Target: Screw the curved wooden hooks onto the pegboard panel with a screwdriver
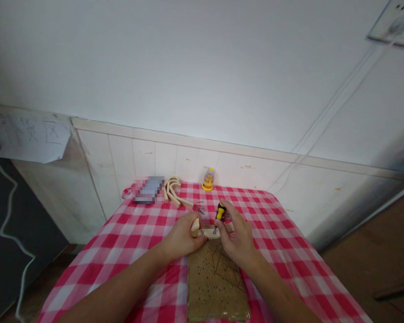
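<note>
My left hand (184, 233) is closed around the left end of a pale wooden piece (208, 233), which lies across the far end of a brown cardboard sheet (217, 291). Between the fingers of my right hand (238, 235) is a yellow and black screwdriver (220, 212), tilted, its tip down at a dark screw or hole in the wood. A second dark spot shows in the wood to the left of it. My right hand hides part of the wooden piece's right end. Pen lines and many small holes mark the cardboard.
Curved pale wooden pieces (175, 193) lie beyond my left hand, beside a blurred phone-like object (150, 190). Small metal bits (199, 209) lie nearer. A yellow-capped bit case (208, 179) stands by the white wall. A red checked cloth (121, 251) covers the table.
</note>
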Available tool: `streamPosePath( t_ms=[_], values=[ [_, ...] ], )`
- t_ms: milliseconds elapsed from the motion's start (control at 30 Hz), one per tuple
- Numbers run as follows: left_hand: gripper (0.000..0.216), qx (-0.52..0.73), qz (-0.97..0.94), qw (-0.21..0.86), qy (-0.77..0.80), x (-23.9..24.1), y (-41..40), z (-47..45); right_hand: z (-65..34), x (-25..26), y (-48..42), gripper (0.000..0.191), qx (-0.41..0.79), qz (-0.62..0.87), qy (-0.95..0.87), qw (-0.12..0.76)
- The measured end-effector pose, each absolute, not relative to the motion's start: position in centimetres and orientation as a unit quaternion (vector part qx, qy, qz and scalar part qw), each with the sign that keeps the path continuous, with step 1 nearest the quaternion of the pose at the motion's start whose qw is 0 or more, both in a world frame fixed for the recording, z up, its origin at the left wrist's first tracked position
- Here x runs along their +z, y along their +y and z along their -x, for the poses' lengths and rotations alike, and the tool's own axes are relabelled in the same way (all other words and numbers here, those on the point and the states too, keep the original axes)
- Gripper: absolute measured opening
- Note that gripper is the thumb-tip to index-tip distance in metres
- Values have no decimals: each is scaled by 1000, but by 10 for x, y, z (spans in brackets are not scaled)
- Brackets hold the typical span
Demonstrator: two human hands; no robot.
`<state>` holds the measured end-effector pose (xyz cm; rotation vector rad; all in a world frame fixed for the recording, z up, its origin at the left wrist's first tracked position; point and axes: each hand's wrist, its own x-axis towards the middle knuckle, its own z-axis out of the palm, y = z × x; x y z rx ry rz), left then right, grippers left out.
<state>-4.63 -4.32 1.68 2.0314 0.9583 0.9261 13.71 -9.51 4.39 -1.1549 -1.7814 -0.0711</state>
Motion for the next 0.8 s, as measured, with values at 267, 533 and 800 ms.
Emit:
streamPosePath(
  t_ms=[267,533,800],
  values=[
    [18,359,-784,348,367,18,-43,47,-134,40,-92,48,13,471,-678,564],
    [21,373,-783,360,344,12,-43,45,-121,17,-88,49,121,443,-670,584],
    [17,360,-784,360,355,12,-42,45,-128,13,-85,49,107,453,-685,560]
  ],
)
